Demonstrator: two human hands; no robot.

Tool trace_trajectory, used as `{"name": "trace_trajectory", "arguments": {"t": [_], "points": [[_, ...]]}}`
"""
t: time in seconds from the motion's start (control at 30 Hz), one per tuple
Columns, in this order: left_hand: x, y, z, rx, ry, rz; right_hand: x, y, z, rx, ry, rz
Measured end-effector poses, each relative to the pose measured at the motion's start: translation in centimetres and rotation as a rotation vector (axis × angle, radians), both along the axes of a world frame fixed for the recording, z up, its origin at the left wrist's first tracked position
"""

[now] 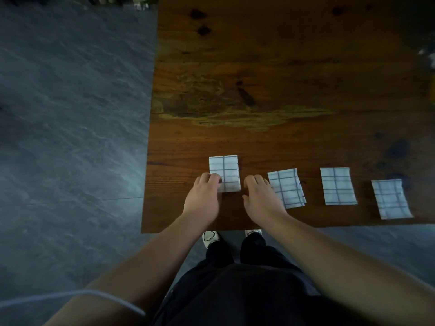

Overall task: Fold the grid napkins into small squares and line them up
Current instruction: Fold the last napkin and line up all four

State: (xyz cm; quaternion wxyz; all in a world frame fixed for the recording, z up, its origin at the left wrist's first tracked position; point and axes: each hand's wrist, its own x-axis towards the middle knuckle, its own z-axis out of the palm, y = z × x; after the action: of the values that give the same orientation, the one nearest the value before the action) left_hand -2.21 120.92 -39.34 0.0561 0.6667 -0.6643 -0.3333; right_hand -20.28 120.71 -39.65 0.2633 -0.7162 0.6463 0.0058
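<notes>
The white folded paper napkin with a dark grid (227, 171) lies flat on the brown wooden worktop (259, 90). The left hand (204, 196) curls its fingers onto the near corner, seemingly pinching it to square it into line. The right hand (260, 198), loosely curled and holding nothing, rests just beside it, and three more folded grid napkins (337, 185) form a row beyond that hand.
</notes>
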Motion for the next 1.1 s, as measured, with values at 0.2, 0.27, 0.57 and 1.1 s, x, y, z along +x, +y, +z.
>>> {"name": "trace_trajectory", "arguments": {"t": [0.2, 0.27, 0.57, 1.1], "points": [[-5.6, 0.3, 1.7, 0.029, 0.057, -0.146, -6.9, 1.3, 1.2, -0.013, 0.055, -0.055], [-7.7, 0.1, 1.7, 0.053, 0.061, -0.185, -9.5, 1.6, 1.1, -0.009, 0.09, -0.043], [-15.5, 1.2, 0.2, 0.179, -0.061, -0.196, -16.1, 1.9, -0.2, 0.101, 0.14, 0.13], [-16.5, -1.2, -1.2, 0.063, -0.131, -0.165, -16.8, -1.8, -1.4, 0.063, 0.039, 0.202]]}}
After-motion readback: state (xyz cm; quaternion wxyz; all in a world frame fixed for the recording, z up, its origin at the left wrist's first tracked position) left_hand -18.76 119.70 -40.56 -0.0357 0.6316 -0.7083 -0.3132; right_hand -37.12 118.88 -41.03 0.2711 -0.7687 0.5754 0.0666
